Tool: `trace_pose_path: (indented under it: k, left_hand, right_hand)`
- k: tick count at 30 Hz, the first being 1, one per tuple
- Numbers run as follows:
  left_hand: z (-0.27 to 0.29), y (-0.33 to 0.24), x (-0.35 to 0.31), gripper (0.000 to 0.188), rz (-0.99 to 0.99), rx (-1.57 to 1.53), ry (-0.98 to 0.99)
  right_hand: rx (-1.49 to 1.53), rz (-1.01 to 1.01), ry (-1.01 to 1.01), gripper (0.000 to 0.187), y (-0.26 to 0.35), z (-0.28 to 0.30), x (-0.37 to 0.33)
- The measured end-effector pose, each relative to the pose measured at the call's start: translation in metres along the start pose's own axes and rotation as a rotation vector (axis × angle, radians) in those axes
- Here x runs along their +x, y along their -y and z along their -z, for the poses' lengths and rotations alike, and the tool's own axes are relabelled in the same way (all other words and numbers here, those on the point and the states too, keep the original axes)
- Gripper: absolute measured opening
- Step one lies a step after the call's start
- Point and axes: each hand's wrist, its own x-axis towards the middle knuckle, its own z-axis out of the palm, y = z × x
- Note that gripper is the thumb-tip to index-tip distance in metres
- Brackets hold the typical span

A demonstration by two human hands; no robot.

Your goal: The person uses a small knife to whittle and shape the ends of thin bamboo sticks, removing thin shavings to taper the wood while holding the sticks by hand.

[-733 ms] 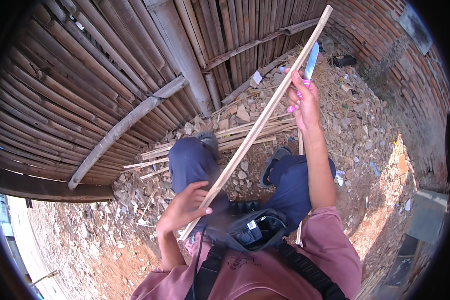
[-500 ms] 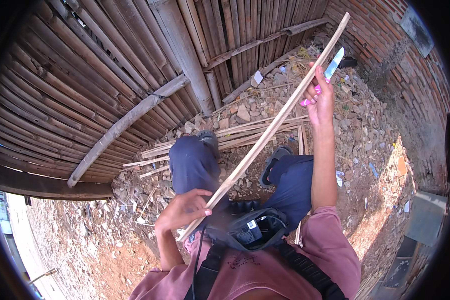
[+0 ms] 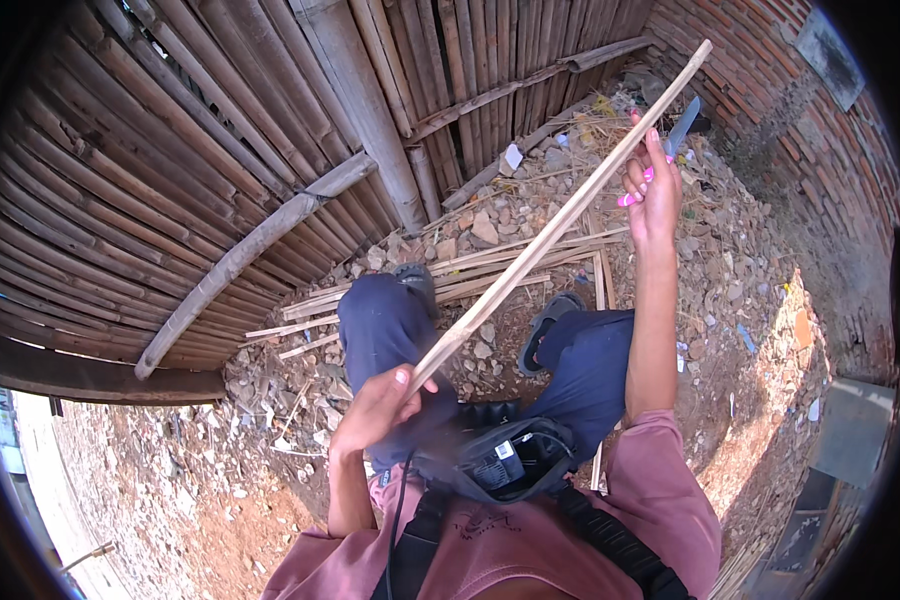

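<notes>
A long, pale wooden strip [image 3: 550, 235] slants across my lap, from lower left to upper right. My left hand [image 3: 375, 412] is closed around its lower end, above my left thigh. Further along, near the upper end, my right hand [image 3: 658, 205] grips a knife [image 3: 682, 130] by its pink handle. The blade points up and away, to the right of the strip. My right thumb and fingertips are beside the strip and seem to touch it.
Several similar wooden strips [image 3: 505, 262] lie on rubble beyond my feet. A bamboo wall [image 3: 220, 140] stands to the left and ahead, a brick wall [image 3: 770, 90] to the right. An open black pouch [image 3: 510, 460] hangs at my waist.
The strip has slid up through my left hand, which now covers its lower end and has moved slightly right. My right hand and knife have shifted a little right and turned.
</notes>
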Motion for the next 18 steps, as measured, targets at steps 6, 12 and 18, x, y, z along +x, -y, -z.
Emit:
trace_pose_path:
  k: [6, 12, 18]
  left_hand:
    - [-0.011, -0.018, 0.005, 0.034, -0.142, 0.295, -0.341]
    - [-0.017, -0.029, 0.017, 0.032, -0.221, 0.414, -0.575]
    - [-0.024, -0.028, 0.027, 0.032, -0.157, 0.222, -0.659]
  right_hand:
    - [-0.297, 0.072, 0.062, 0.043, -0.007, -0.014, -0.019]
    - [-0.841, 0.186, 0.545, 0.039, -0.028, -0.032, -0.068]
    - [-0.898, 0.241, 0.928, 0.041, -0.039, -0.054, -0.098]
